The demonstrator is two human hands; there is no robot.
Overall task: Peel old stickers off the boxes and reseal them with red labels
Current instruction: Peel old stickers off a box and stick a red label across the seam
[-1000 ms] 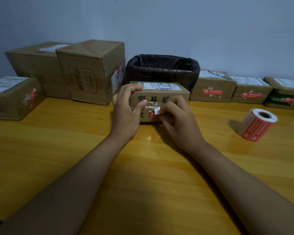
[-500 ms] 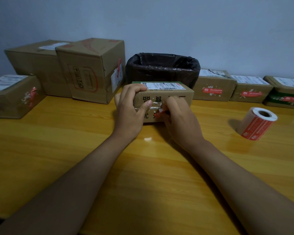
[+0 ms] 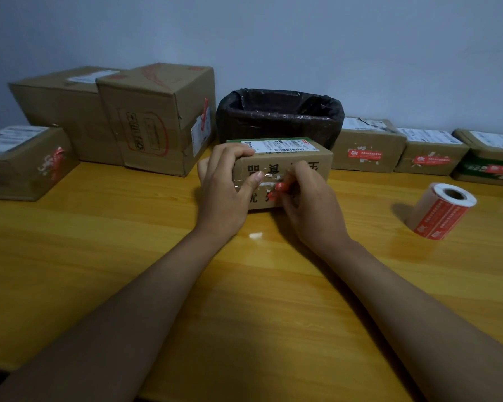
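A small brown cardboard box (image 3: 317, 158) with black characters on its near face stands on the yellow wooden table (image 3: 128, 242). My left hand (image 3: 224, 192) grips the box's left end, fingers over the top and thumb pressed on the front face. My right hand (image 3: 305, 204) pinches a crumpled red sticker (image 3: 280, 187) that is partly peeled from the front face; white torn remnants lie along the tape seam. A roll of red labels (image 3: 442, 210) lies on the table to the right.
A bin lined with a black bag (image 3: 279, 114) stands behind the box. Two large cartons (image 3: 157, 117) and a smaller box (image 3: 24, 161) stand at the left. Three small boxes with red labels (image 3: 366, 149) line the wall at the right. A white scrap (image 3: 255, 235) lies near my left wrist.
My right hand has pulled the red sticker further off the box front and bunched it between its fingers. A white scrap has dropped onto the table. The left hand keeps its hold.
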